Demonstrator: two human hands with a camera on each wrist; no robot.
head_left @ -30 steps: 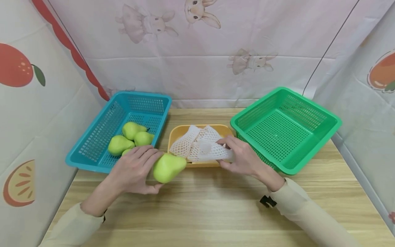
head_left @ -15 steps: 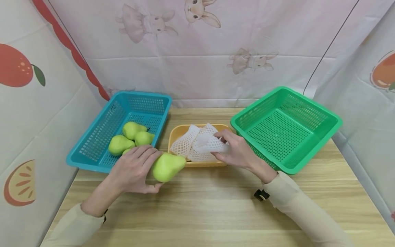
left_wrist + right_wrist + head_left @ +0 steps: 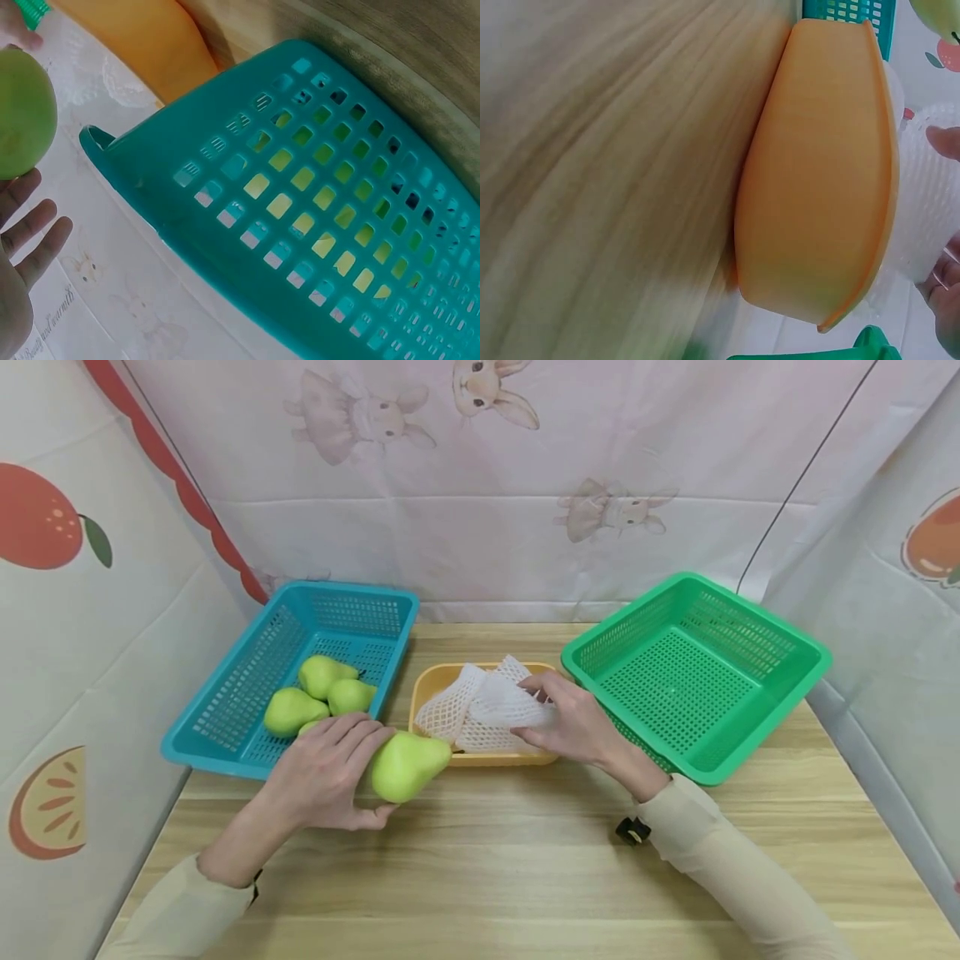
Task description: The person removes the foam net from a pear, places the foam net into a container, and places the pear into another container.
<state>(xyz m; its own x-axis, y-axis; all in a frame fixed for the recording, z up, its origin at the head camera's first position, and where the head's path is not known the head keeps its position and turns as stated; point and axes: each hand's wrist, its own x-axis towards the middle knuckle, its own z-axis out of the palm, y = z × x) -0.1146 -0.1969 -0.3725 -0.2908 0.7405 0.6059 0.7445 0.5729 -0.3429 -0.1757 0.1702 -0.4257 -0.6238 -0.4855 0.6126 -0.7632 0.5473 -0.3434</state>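
My left hand (image 3: 326, 777) grips a green pear (image 3: 407, 767) above the table, just right of the blue basket. The pear's narrow end points right, toward the yellow bin (image 3: 517, 761). With thumb and fingers, my right hand (image 3: 573, 722) pinches a white foam fruit net (image 3: 498, 697) over the bin. More white foam nets (image 3: 448, 710) lie in the bin beneath and left of it. In the right wrist view, the held net (image 3: 930, 180) rises above the bin's rim beside the thumb. The left wrist view shows the pear (image 3: 22, 112) resting against the fingers.
A blue perforated basket (image 3: 217, 766) stands at the left with several green pears (image 3: 294, 712) inside, partly hidden by my left hand. At the right is a green perforated basket (image 3: 697, 685). A printed cloth (image 3: 495, 552) hangs behind the wooden table (image 3: 480, 868).
My right hand has shifted slightly left and up over the bin, and the foam net in it has moved and bunched. The left hand and its pear have barely moved.
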